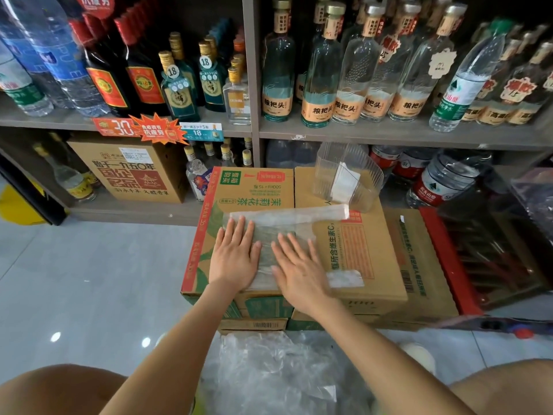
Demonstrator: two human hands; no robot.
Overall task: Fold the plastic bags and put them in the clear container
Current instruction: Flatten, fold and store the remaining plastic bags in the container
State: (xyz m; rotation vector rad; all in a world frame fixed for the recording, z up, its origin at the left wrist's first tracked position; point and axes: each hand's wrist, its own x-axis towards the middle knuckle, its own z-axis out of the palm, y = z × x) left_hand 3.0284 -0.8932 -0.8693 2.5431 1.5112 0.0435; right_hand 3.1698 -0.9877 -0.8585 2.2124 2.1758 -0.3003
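A cardboard box (pixel 359 253) carries a thin, see-through plastic bag (pixel 287 218), spread flat, with a whitish folded strip along its far edge. Just beyond it on the box stands the clear container (pixel 368 178), a folded bag (pixel 344 181) inside. The left hand (pixel 235 256) and right hand (pixel 299 268) press flat on the bag side by side, fingers straight, gripping nothing.

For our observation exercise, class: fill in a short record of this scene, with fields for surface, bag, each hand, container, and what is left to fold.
Surface: boxes in front of a bottle shelf
Bag: bag lies flat across the boxes
Left hand: left hand flat, pressing the bag
Right hand: right hand flat, pressing the bag
Container: container behind the bag, folded bag inside
Left to fold: pile by the knees
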